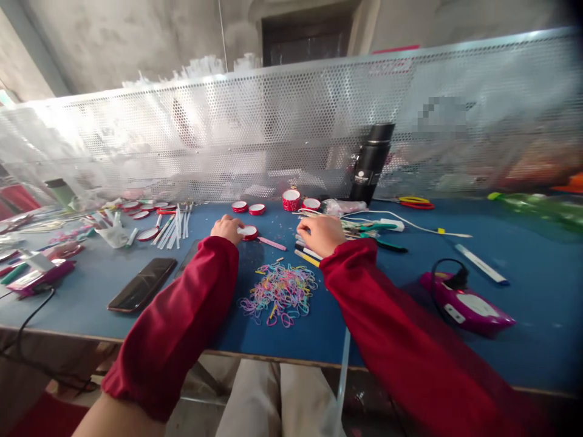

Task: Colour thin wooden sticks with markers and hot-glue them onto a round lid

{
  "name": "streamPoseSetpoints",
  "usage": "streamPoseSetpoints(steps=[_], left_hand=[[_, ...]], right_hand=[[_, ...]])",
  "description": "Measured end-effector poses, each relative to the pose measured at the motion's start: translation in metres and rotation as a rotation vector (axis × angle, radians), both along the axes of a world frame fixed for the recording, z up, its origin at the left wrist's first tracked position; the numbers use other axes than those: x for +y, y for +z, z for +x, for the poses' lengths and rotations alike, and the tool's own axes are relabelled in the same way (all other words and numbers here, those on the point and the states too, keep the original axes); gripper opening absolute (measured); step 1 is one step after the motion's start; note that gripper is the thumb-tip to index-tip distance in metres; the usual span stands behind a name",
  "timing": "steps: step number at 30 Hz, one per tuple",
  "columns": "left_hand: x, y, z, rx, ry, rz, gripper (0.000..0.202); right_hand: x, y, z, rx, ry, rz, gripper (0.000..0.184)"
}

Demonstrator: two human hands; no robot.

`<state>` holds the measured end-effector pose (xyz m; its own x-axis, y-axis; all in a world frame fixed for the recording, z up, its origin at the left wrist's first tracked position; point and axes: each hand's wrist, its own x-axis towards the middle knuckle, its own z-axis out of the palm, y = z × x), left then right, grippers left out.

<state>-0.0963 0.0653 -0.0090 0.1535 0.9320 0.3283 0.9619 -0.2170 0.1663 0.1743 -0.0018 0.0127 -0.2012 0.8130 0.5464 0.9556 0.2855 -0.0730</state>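
Observation:
My left hand (226, 229) is closed at the near-left rim of a small red-rimmed hand drum (248, 232) with a white face, its fingers partly hidden. A pink handle (272, 243) extends from the drum to the right, lying on the blue table. My right hand (322, 235) is closed, thumb and fingers drawn together; anything between them is too small to make out. Beneath and beside it lie several thin sticks or pens, one of them a yellow stick (306, 258). Nearer to me, between my forearms, is a pile of colourful small rubber bands (281, 292).
A perforated metal panel (204, 139) borders the table's back. A black thermos (372, 164), more red drums (291, 200) and green-handled pliers (378, 227) stand or lie behind. Left are a phone (142, 285) and white sticks (169, 233); right is a purple power strip (469, 303).

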Motion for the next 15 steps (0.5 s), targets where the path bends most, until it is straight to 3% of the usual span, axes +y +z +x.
streamPoseSetpoints(steps=[5, 9, 12, 15], left_hand=[[0.003, 0.003, -0.003, -0.065, -0.091, 0.039, 0.013], [-0.002, 0.012, 0.007, -0.431, -0.197, 0.256, 0.013], [-0.011, 0.018, 0.027, -0.586, -0.518, 0.294, 0.012], [-0.022, 0.018, 0.048, -0.457, -0.846, 0.216, 0.010]], right_hand=[[-0.008, 0.008, -0.004, 0.052, -0.005, 0.082, 0.020], [-0.014, 0.012, -0.012, 0.233, 0.094, 0.071, 0.020], [-0.014, 0.009, -0.023, 0.614, 0.244, -0.103, 0.031], [-0.011, 0.000, -0.033, 0.919, 0.301, -0.339, 0.038]])
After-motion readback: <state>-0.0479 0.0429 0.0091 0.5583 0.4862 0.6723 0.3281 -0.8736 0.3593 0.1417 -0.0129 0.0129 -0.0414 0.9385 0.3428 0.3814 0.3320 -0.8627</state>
